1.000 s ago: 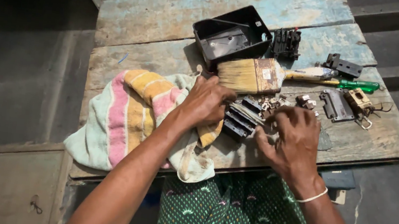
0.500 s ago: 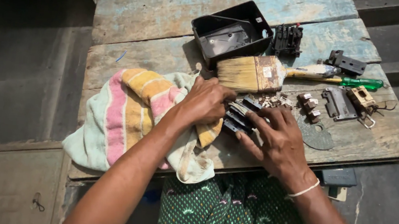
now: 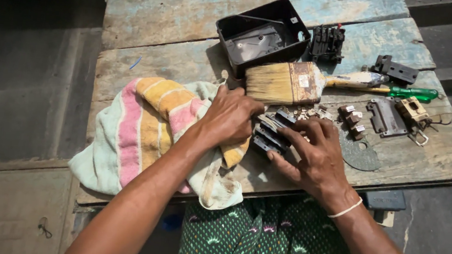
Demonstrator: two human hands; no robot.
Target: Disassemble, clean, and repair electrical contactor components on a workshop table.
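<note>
worn blue plank table point(image 3: 181, 21), grey concrete floor point(image 3: 29, 84)

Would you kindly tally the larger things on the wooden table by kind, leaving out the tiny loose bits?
Striped cloth: 1
Paintbrush: 1
Green-handled screwdriver: 1
Black open box: 1
Black ribbed part under both hands: 1
Other black blocks: 2
Grey metal plate: 1
Total: 8

A weathered wooden bench point(image 3: 181, 21) with flaking blue paint stands in sunlight on a grey concrete floor point(image 3: 23, 83); deep shade at nine o'clock.
</note>
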